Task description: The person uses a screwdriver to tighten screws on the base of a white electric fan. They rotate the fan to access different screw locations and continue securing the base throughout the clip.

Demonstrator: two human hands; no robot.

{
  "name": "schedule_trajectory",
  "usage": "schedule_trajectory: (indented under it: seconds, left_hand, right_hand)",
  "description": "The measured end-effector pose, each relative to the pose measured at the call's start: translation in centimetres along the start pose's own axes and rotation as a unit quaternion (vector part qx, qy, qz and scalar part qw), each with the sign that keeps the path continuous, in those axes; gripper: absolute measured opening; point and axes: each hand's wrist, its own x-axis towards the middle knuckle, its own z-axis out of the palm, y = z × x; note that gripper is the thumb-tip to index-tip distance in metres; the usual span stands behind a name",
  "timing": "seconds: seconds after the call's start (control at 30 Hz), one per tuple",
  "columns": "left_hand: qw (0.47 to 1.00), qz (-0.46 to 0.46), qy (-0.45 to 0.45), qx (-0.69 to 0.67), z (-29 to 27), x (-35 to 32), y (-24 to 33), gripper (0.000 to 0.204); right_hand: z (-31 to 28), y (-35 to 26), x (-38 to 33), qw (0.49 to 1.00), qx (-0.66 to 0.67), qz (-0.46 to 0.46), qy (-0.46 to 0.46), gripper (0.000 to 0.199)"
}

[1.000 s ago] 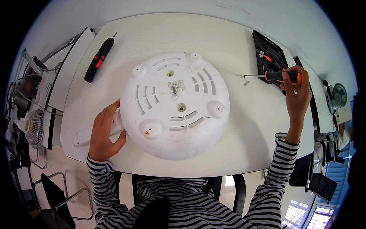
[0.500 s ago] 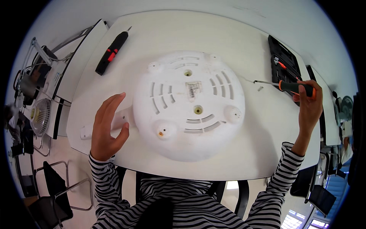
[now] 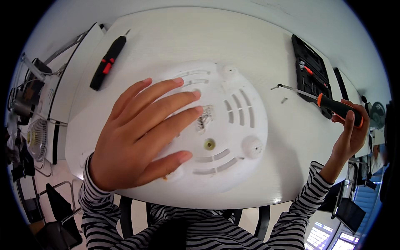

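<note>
A round white plastic appliance base (image 3: 233,166) lies underside up on the table, with vent slots, knob-like feet and recessed screw holes. My left hand (image 3: 143,137) is spread over its left part, fingers apart, hiding some slots and feet; whether the palm touches it I cannot tell. At the right, my right hand (image 3: 352,129) is closed round the dark green and orange handle of a screwdriver (image 3: 335,107). Its shaft points left, and a small screw (image 3: 274,87) is at its tip, touching or just beside it. Another screw (image 3: 284,100) lies on the table close by.
A black and red electric screwdriver (image 3: 108,62) lies at the far left of the white table (image 3: 187,35). An open black tool case (image 3: 310,71) sits at the back right. Left of the table are a fan (image 3: 37,139) and a black chair (image 3: 62,208).
My left hand has moved right and over the white base from beside it. My right hand, with the screwdriver, has shifted slightly right and nearer. The whole view has tilted a little.
</note>
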Motion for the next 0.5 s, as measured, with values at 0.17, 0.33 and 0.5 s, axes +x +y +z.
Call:
schedule_trajectory:
  seconds: [0.17, 0.33, 0.5]
  left_hand:
    - [0.996, 0.005, 0.007, -0.084, 0.5, 0.5, 0.2, 0.044]
    - [0.998, 0.009, 0.004, -0.067, 0.1, 0.1, 1.0, 0.043]
    - [0.993, 0.022, 0.103, -0.053, -0.8, 3.5, 1.9, 0.044]
  right_hand:
    - [-0.7, -0.9, 0.9, 0.999, 0.026, -0.042, 0.001, 0.034]
    - [-0.9, -1.4, 0.8, 0.997, 0.030, -0.066, -0.013, 0.036]
    - [-4.2, -2.9, 1.2, 0.987, 0.085, -0.133, -0.016, 0.037]
